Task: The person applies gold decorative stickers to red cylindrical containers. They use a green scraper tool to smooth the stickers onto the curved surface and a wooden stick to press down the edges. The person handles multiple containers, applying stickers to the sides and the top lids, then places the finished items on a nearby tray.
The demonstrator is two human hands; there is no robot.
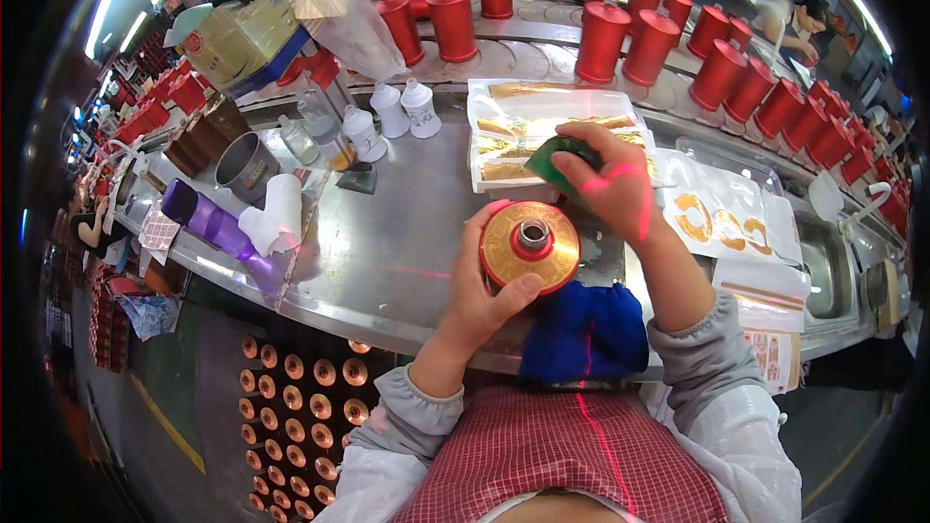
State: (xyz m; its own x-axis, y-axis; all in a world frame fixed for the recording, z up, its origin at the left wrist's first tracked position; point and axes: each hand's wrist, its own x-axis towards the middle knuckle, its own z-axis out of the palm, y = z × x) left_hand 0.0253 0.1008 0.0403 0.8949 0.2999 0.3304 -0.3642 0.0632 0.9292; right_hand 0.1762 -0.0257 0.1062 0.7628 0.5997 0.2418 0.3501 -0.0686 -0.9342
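Observation:
My left hand point(477, 292) is wrapped round a red bottle point(511, 237) with a gold patterned shoulder and an uncapped neck that faces up. It stands near the front edge of the metal table. In my right hand point(612, 184) is a flat green scraper point(554, 167), pinched between thumb and fingers just beyond the bottle. The scraper is over the near edge of a white tray point(478, 150) that holds shiny gold decals point(567, 123). A blue cloth point(586, 337) lies at the table edge, beneath my right forearm.
Red bottles point(601, 44) line the conveyor point(688, 102) behind the table. Leftward are white bottles point(419, 108), a metal cup point(247, 169) and a purple bottle point(218, 223). Gold decal sheets point(722, 218) and a sink point(823, 261) are at right. Many gold-topped bottles point(294, 366) stand below, left.

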